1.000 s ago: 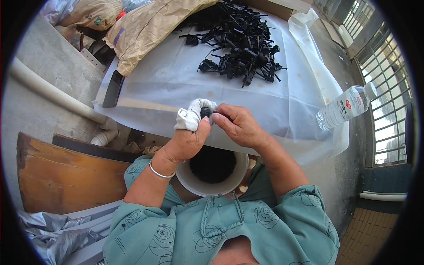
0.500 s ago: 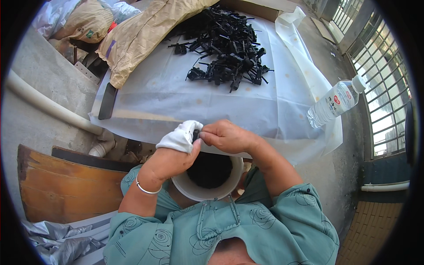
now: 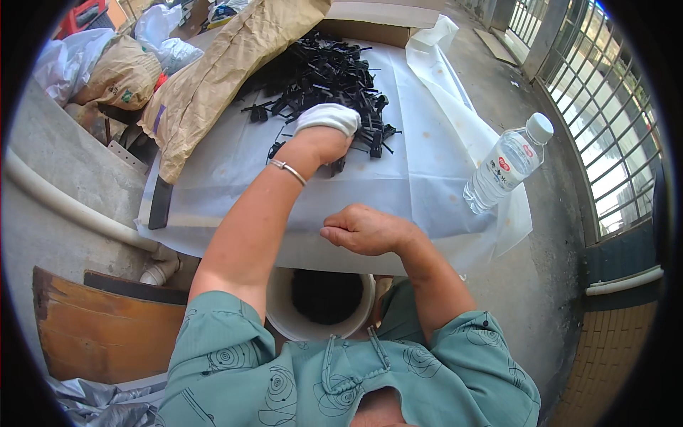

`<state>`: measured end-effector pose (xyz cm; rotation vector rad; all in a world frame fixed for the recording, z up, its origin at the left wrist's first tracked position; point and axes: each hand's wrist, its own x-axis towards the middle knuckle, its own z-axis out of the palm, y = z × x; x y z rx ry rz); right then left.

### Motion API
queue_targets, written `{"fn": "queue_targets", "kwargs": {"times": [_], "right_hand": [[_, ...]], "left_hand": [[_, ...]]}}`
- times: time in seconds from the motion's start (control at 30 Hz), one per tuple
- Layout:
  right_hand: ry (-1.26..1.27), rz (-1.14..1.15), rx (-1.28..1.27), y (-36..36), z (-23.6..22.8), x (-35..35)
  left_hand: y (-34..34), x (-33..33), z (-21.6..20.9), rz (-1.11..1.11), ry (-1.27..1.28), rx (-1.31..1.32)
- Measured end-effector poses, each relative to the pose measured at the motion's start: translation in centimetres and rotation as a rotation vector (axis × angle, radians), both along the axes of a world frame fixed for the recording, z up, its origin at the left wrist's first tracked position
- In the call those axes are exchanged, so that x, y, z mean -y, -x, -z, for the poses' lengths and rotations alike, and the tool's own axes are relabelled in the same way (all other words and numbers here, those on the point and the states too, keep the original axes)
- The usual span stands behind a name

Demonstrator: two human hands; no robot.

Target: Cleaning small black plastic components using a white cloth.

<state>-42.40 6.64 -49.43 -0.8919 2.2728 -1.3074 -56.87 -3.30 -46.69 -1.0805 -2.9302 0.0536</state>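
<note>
My left hand (image 3: 329,139), with a white cloth covering over part of it, reaches to the near side of a pile of small black plastic parts (image 3: 331,71). Its fingertips are hidden behind the back of the hand, so I cannot see whether they grip a part. My right hand (image 3: 366,229) is closed, thumb against curled fingers, over the near edge of the sheet-covered table. Whatever it may hold is out of sight. Below the table edge, between my legs, stands a white bucket (image 3: 279,302) with a dark mass of black pieces (image 3: 327,295) inside.
Translucent white sheeting (image 3: 427,181) covers the table. A clear water bottle (image 3: 506,165) with a white cap stands at its right side. A brown paper sack (image 3: 220,78) lies at the left. Beyond are plastic bags (image 3: 64,60), a white pipe (image 3: 78,203) and a wooden board (image 3: 107,327).
My hands were together above the bucket, with a black part between them. The left has since moved forward to the pile; the right has shifted slightly. The view has also moved.
</note>
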Motion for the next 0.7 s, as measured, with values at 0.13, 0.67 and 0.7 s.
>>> {"fn": "queue_targets", "kwargs": {"times": [0.13, 0.67, 0.7], "right_hand": [[-0.007, 0.055, 0.034, 0.5, -0.3, -2.2], [-0.286, 0.926, -0.527, 2.8, 2.6, -1.9], [-0.175, 0.974, -0.549, 2.8, 2.6, -1.8]], "left_hand": [[-4.5, 3.8, 0.2, 0.189, -0.278, -0.107], [-8.5, 9.6, -5.0, 0.092, -0.614, -0.28], [-8.7, 10.2, -5.1, 0.057, -0.709, -0.262]]}}
